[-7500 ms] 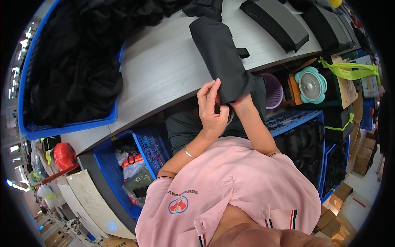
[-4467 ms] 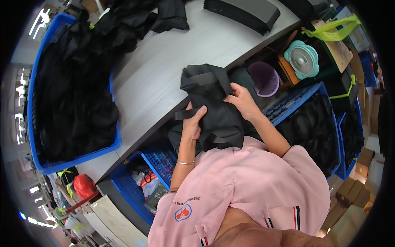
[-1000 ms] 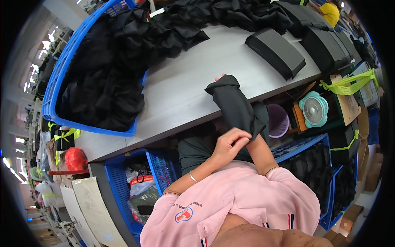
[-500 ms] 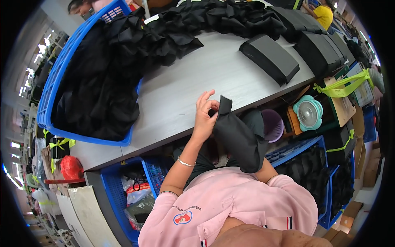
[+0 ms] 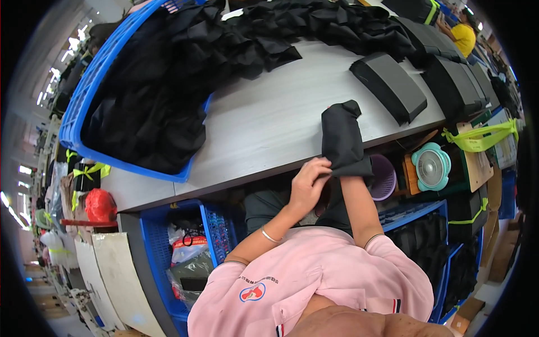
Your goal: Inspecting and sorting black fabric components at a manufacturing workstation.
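Observation:
A black fabric pouch (image 5: 342,140) covers my right hand, which is pushed inside it from the open lower end. Only the forearm (image 5: 360,205) shows below the cloth, so the fingers of that hand are hidden. At the pouch's lower left edge, my left hand (image 5: 310,181) pinches the hem between thumb and fingers. The pouch points up over the near edge of the grey table (image 5: 252,121). Just beyond it lies a neat stack of flat black fabric pieces (image 5: 393,87).
A blue basket (image 5: 132,165) heaped with loose black fabric (image 5: 151,106) stands at the left. More black cloth runs along the back, with further stacks (image 5: 453,84) at the right. Below the table are a blue crate (image 5: 210,230), a purple bin (image 5: 384,178) and a turquoise fan (image 5: 431,167).
The pouch has swung up and forward over the table edge, my right arm now stretched out inside it. My left hand has come down from its upper end to its lower hem.

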{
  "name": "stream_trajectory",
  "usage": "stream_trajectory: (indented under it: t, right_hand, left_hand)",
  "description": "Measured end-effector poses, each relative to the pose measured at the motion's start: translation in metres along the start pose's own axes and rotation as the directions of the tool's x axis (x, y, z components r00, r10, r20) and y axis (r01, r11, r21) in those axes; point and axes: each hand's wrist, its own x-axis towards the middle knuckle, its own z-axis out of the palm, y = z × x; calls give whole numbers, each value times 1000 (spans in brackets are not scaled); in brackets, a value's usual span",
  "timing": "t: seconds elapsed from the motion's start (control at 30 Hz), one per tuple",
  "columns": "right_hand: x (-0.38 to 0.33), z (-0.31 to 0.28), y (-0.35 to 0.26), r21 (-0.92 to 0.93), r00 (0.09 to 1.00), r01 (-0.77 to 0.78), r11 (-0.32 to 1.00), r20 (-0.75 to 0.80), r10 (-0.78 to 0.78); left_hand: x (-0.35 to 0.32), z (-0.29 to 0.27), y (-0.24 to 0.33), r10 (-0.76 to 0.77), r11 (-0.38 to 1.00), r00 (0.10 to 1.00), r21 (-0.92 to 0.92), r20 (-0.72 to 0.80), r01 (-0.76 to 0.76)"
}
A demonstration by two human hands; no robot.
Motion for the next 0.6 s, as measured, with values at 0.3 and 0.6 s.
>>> stream_trajectory:
  t: [0.3,0.6]
  right_hand:
    - [-62,93,-37,936,896,-327,130,263,358]
    - [-158,10,-52,773,849,-513,373,520,92]
  left_hand:
    - [52,-31,-59,-653,575,755,-693,-67,436]
    - [104,-120,-104,-600,694,727,-670,-336,264]
